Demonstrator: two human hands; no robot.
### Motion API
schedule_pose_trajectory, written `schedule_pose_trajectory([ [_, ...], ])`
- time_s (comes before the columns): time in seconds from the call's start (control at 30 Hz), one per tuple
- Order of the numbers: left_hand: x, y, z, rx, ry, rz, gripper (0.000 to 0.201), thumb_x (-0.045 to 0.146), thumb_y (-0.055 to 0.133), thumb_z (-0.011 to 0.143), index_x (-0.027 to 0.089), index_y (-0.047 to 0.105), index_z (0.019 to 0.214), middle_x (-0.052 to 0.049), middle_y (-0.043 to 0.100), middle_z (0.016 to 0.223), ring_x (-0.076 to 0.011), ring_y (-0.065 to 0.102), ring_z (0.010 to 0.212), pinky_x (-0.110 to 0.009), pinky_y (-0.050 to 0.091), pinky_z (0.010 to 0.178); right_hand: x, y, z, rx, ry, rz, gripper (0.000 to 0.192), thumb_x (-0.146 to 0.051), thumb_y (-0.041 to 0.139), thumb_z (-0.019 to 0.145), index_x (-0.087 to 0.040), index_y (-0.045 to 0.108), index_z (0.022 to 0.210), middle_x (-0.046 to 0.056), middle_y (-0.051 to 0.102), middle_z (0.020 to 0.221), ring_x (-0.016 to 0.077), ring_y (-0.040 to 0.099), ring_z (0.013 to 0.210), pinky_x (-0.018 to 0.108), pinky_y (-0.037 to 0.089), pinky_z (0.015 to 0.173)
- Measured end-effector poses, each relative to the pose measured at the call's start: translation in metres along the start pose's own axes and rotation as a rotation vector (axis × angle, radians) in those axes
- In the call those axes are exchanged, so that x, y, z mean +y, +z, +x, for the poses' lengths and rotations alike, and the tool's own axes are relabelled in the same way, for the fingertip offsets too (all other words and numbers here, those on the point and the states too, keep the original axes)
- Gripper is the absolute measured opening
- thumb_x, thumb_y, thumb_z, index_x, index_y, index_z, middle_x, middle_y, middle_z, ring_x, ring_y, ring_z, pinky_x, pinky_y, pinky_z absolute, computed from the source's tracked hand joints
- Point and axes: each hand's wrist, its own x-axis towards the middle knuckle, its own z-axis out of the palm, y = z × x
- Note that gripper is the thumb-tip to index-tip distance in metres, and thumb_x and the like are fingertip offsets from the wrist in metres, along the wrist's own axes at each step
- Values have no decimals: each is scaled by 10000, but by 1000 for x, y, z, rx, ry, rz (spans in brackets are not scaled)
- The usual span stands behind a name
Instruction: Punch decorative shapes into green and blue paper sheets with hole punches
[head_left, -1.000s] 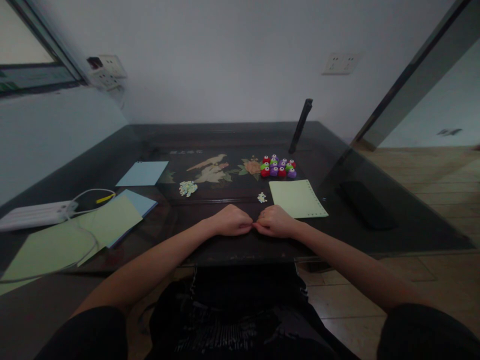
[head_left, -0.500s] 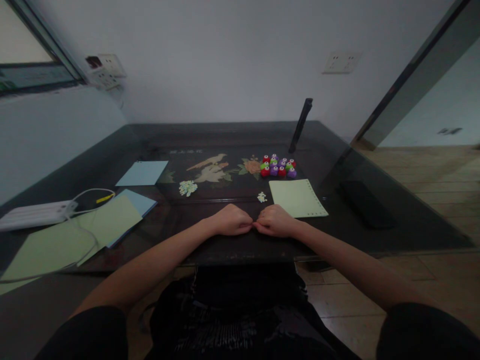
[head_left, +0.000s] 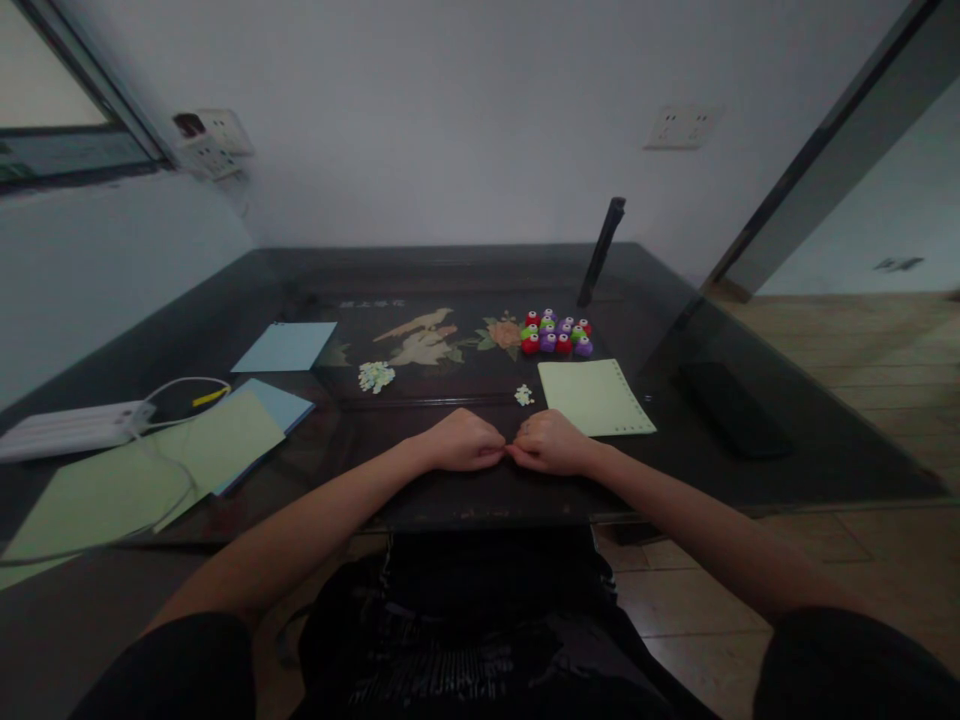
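Both my hands rest as loose fists near the table's front edge, thumbs meeting in the middle. My left hand (head_left: 466, 440) is closed, with nothing showing in it. Closed likewise, my right hand (head_left: 551, 442) lies beside the lower left corner of a pale green notebook sheet (head_left: 598, 397) with holes along its right side. A small cluster of tiny pale pieces (head_left: 523, 395) sits just beyond my right hand. Farther left is a larger heap of such pieces (head_left: 376, 376). Behind the sheet stand several red, green and purple toys with eye-like white tops (head_left: 556, 333).
A black stick-like object (head_left: 602, 252) stands upright at the back right. A dark flat object (head_left: 733, 410) lies on the right. To the left are blue paper (head_left: 286, 347), green paper (head_left: 112, 492) and a white power strip (head_left: 71, 430) with a cable. The dark table (head_left: 450, 500) has a glassy top.
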Motion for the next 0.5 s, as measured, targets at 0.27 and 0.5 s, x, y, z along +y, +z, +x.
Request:
schedule_pose_trajectory([
  [0.27,-1,2,0,2,-8,23,271,235,445,846,170,527,596,2,597,588,-98,500,525,-248,259,506,-1,-1,1,-22,14,4,385,-276,416,905,-168,646,617,44,658,605,122,538,553,267,265,542],
  [0.5,0,1,0,6,-8,17,269,228,449,840,170,525,589,2,595,579,-96,499,520,-242,263,507,-1,0,0,-15,8,-1,380,-271,421,901,-171,640,607,42,659,600,126,547,559,273,279,549],
])
